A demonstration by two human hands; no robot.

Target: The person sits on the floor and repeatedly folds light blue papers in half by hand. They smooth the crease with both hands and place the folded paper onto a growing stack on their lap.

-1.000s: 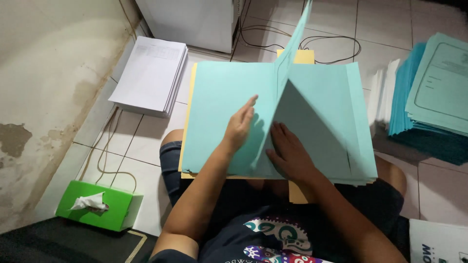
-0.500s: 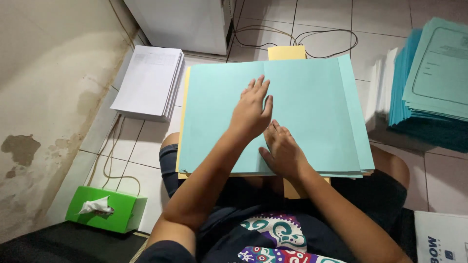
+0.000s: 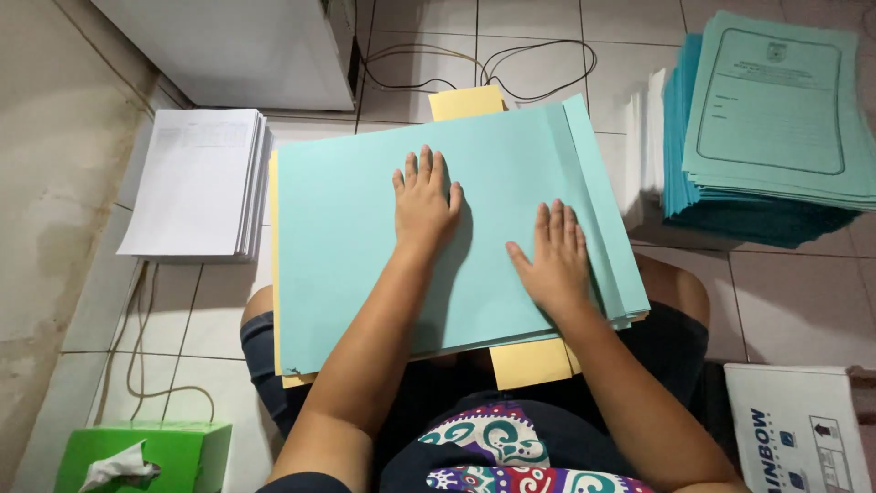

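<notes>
Hands: left hand lies flat, fingers spread, on the upper middle of the light-blue sheet stack; right hand lies flat nearer the stack's right edge. Neither grasps anything; both palms press down, released.

Carrier: the stack rests on the person's lap, over yellow sheets that jut out at the far edge, the near edge and along the left side.

Stack condition: right edge fanned, several sheet edges stepped outward; left edge squarer.

Hazards, as judged: the fanned right edge overhangs the right knee, and sheets there could slide off to the floor if the palms lift or the lap tilts. Sideways pressure from the palms could skew the top sheet or crease it. The yellow sheets could slip out from the near edge.

Surroundings: white paper pile on the tiled floor, left of the lap, just apart from the stack's left edge. Teal printed booklet pile at right, near the far right corner. White cabinet and cables beyond the far edge. Green tissue box at near left; white carton at near right.

Open room: narrow floor strips either side.
</notes>
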